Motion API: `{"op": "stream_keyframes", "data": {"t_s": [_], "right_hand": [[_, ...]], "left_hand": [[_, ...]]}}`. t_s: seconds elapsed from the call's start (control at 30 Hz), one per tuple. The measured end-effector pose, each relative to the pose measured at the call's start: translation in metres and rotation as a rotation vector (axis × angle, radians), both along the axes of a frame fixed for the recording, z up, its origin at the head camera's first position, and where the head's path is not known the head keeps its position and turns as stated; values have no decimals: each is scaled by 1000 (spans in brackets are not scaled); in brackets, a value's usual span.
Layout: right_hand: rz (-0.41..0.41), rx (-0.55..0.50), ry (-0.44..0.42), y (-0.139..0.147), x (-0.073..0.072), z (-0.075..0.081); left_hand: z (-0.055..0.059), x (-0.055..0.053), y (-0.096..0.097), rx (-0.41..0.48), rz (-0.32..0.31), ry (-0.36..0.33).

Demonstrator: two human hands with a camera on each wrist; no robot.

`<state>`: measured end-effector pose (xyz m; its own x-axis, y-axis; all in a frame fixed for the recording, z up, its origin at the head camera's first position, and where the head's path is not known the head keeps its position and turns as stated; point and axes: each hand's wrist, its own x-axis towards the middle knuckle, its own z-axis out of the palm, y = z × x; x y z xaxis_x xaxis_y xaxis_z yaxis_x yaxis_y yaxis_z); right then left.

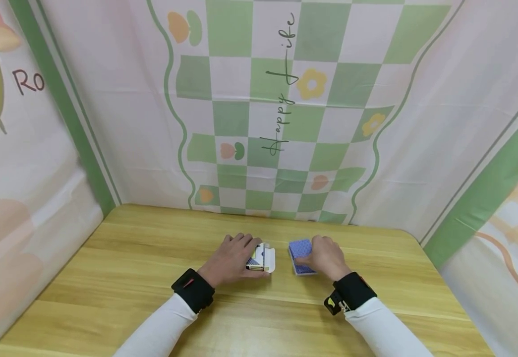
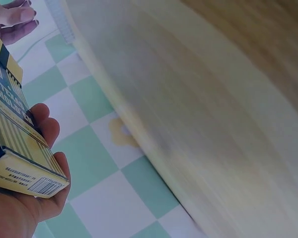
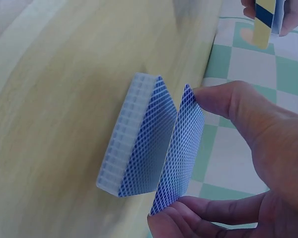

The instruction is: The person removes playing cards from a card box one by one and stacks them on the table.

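Observation:
My left hand (image 1: 229,262) grips a playing-card box (image 1: 259,259) with its white end flap folded out toward the right. In the left wrist view the box (image 2: 20,131) is yellow and dark blue, with a barcode on the near end and fingers curled around its side. To the right, my right hand (image 1: 328,259) pinches a blue-patterned playing card (image 3: 181,151) by its edges, between thumb and fingers. Right beside this card, a thick stack of matching blue-backed cards (image 3: 144,148) rests on the table, its pale side showing. In the head view, the hand partly covers the stack.
Both hands work over a light wood table (image 1: 120,277), near its far edge. Behind it hangs a green-and-white checked curtain (image 1: 267,119), with more printed cloth at both sides. Each wrist wears a black band, the left band (image 1: 193,290) and the right band (image 1: 354,291).

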<state>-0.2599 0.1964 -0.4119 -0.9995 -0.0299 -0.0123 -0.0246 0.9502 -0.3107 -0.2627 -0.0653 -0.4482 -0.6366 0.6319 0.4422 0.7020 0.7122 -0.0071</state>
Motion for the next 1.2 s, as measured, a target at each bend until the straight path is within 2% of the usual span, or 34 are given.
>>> {"op": "stream_keyframes", "data": {"t_s": [0.43, 0.8, 1.2], "right_hand": [[-18, 0, -37, 1, 0, -6], [-18, -5, -36, 1, -1, -10], [-14, -4, -30, 1, -3, -12]], "left_hand": [[-1, 0, 0, -3, 3, 9], [-1, 0, 1, -14, 10, -16], [-2, 0, 1, -5, 5, -13]]}}
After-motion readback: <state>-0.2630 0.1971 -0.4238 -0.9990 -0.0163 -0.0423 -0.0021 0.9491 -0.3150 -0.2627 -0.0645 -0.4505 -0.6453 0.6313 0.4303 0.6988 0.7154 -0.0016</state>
